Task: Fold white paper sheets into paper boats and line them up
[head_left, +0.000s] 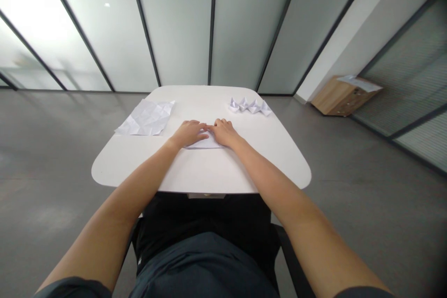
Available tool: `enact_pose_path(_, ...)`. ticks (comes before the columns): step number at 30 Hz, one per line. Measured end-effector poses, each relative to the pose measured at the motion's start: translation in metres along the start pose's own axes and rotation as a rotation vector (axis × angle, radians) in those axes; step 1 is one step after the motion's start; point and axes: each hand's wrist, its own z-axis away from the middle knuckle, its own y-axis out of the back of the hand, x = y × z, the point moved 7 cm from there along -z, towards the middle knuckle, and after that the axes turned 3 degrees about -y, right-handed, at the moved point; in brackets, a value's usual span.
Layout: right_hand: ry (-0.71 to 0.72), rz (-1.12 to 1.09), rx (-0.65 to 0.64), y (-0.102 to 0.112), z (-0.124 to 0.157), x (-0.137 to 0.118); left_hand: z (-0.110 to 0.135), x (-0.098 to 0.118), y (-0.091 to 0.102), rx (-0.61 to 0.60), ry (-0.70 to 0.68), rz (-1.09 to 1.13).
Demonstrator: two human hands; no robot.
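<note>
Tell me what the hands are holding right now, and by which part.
The left hand and right hand lie on the far part of the folded white paper, fingertips close together. No clear grip shows; a pinch beneath the fingers cannot be told.

A white rounded-corner table (139, 163) stood at the centre of the view. Near its far edge on the left lay a creased, crumpled sheet of white paper (146, 118), slightly overhanging the edge, and on the far right sat a row of small folded white paper shapes (250, 106), touching one another. Beyond the table rose frosted glass partitions (181, 23) in dark metal frames, over a grey polished floor (52, 172). Off to the right, a low light-wood cabinet (344, 95) stood by a white wall (349, 32), with a pale sheet (359, 83) on top. A black chair arm (293, 260) showed at the bottom edge — only partly in view.
</note>
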Motion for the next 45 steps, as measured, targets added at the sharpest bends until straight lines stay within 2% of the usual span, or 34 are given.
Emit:
enact_pose_path(18, 0.036, -0.036, 0.03, 0.002, -0.003, 0.007, -0.003, -0.005, -0.001, -0.008, 0.046, -0.028)
enact_pose_path(26, 0.054, -0.093, 0.026, 0.0, -0.004, 0.021, -0.004, -0.008, -0.001, 0.003, 0.073, -0.044)
enact_pose_path(36, 0.115, -0.126, 0.025, 0.002, 0.001, 0.035, -0.004, -0.026, -0.003, 0.033, 0.122, -0.046)
enact_pose_path(45, 0.098, -0.156, 0.057, 0.0, 0.003, 0.048, 0.003, -0.055, -0.001, 0.045, 0.221, -0.106)
